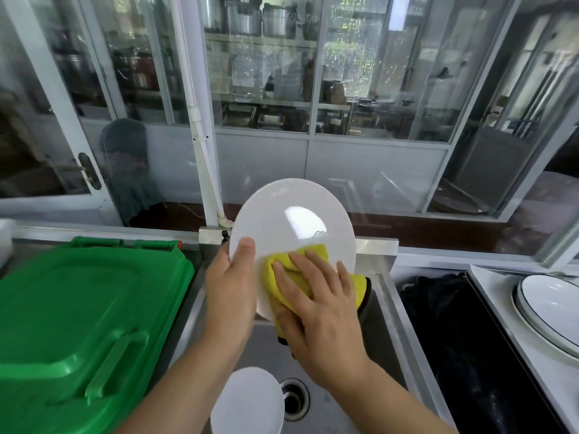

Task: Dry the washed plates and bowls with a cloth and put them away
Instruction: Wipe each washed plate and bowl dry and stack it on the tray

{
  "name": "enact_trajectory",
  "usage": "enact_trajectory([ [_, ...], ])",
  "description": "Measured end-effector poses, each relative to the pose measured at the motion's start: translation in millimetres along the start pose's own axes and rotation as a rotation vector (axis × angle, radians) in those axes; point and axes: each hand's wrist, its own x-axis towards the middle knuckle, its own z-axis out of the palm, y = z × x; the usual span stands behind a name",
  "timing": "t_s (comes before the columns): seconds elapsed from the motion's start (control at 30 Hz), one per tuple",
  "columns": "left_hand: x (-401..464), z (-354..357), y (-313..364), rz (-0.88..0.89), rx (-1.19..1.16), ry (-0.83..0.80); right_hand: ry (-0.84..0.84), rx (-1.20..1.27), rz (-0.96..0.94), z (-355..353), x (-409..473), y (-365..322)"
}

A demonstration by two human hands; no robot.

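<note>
**Head view: 1 plate under the cloth, more dishes waiting**

Head view looks down over a stainless steel sink (385, 296), where a round white plate (282, 220) is held tilted above the basin. The left hand (230, 286) grips the plate's left rim, thumb curled over the front face and the fingers hidden behind it. The right hand (316, 302) lies flat with its fingers spread, pressing a folded yellow cloth (282, 270) against the lower right part of the plate's face. A bright highlight sits on the upper part of the plate; whether that part is wet or dry cannot be told.

Judging by this, the drying is mid-step: the cloth covers only the lower part of the face, so the rest of the face and the back likely remain. Near the bottom edge, a second round white dish (247, 402) sits in the sink beside the drain (293, 399), apparently not yet dried. At the far right, 2 stacked white bowls with dark rims (551, 305) rest on a white counter (488, 277); whether they are already dried or waiting cannot be told. A green plastic bin lid (81, 321) fills the left. No cupboard or rack for putting away shows.
</note>
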Motion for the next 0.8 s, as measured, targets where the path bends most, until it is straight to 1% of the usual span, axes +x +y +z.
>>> enact_trajectory([
  [0.1,-0.3,-0.1,5.9,0.053,0.041,-0.036,0.036,-0.090,0.013,-5.9,-4.6,17.5],
  [0.23,-3.5,0.3,9.9,0.059,0.093,-0.079,0.093,-0.225,0.186,-17.8,12.6,42.3],
  [0.3,-8.1,3.1,9.7,0.040,0.128,-0.107,0.136,-0.235,0.250,-25.0,31.0,48.6],
  [0.37,-13.6,8.9,10.2,0.030,0.139,-0.125,0.179,-0.214,0.253,-28.6,49.4,46.0],
  [0.43,-17.2,16.2,12.9,0.043,0.141,-0.108,0.212,-0.179,0.201,-28.1,60.6,34.1],
  [0.5,-16.5,20.9,17.3,0.055,0.141,-0.057,0.219,-0.137,0.114,-25.7,62.0,19.4],
  [0.67,-4.5,15.3,25.2,0.093,0.112,-0.013,0.177,-0.079,-0.146,-15.9,22.7,5.6],
  [0.73,-2.5,11.9,26.1,0.135,0.145,-0.030,0.163,-0.070,-0.197,-14.7,8.3,8.9],
  [0.8,-3.5,12.7,27.5,0.149,0.176,-0.044,0.171,-0.074,-0.206,-14.8,6.0,11.8],
])
